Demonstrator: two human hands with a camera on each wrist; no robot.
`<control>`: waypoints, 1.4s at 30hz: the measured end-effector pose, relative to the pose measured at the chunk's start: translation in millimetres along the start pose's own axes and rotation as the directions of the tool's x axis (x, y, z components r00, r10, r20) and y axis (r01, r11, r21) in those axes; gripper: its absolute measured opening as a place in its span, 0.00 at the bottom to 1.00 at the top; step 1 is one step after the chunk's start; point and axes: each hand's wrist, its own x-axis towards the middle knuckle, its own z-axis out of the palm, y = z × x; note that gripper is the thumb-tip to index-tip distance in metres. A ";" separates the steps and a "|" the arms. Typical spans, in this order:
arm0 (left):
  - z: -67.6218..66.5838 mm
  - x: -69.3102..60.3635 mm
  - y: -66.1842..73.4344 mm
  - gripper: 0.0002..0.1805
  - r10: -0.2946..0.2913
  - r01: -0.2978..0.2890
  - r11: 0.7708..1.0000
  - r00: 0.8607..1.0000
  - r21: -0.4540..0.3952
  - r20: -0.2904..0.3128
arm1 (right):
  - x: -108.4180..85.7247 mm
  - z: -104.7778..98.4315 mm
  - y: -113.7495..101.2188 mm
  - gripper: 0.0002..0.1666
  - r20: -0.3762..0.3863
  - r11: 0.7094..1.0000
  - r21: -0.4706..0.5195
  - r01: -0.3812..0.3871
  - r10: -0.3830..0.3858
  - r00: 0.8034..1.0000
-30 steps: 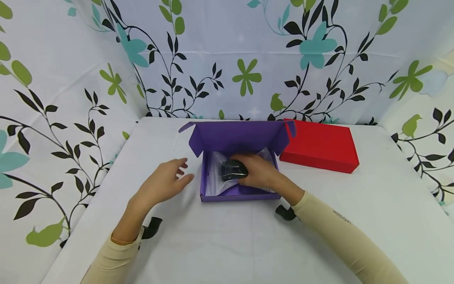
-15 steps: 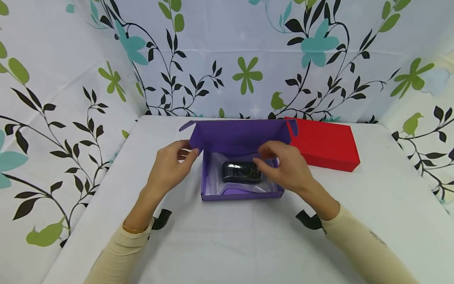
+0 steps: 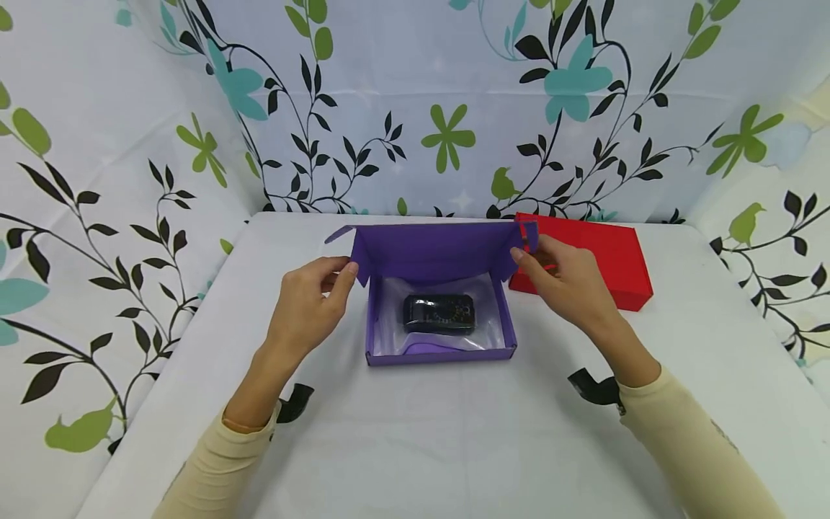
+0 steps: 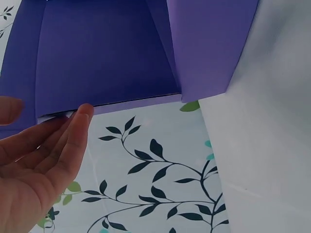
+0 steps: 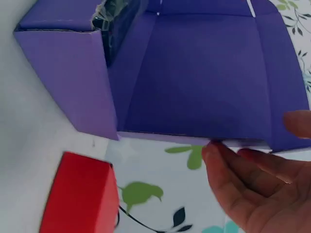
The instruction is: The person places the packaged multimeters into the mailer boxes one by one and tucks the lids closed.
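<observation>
A purple cardboard box (image 3: 447, 359) stands on the white table, its lid (image 3: 428, 249) raised at the back. Inside, a black packaged item (image 3: 439, 314) with a glossy wrap lies on a clear plastic bag (image 3: 489, 317). Part of a smooth purple piece (image 3: 431, 347) shows at the box's front. My left hand (image 3: 305, 306) holds the lid's left side flap between thumb and fingers. On the opposite side, my right hand (image 3: 573, 281) holds the right flap the same way, fingertips against its outer face in the right wrist view.
A red box (image 3: 609, 263) lies right of and behind the purple box, close to my right hand. Floral cloth (image 3: 389, 108) hangs at the back and sides of the table. A black strap-like piece (image 3: 297, 402) sticks out at each wrist.
My right hand has let go of the black item inside the box and moved right to the lid's right flap. My left hand has come in to the left flap.
</observation>
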 end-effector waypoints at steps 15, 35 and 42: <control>12.9 -1.7 8.6 0.14 0.003 -0.003 0.999 1.000 -0.037 0.002 | -12.5 3.8 2.2 0.23 0.016 0.996 0.090 0.020 -0.022 1.000; 8.3 -33.7 -1.0 0.23 -0.162 0.180 0.977 0.976 -0.117 0.148 | -32.3 0.6 17.1 0.23 0.129 0.993 0.028 0.112 -0.115 0.985; -2.5 -47.8 2.4 0.33 0.029 -0.031 0.994 0.999 -0.104 -0.014 | -47.7 0.5 22.5 0.30 0.254 0.986 0.025 0.166 -0.167 0.953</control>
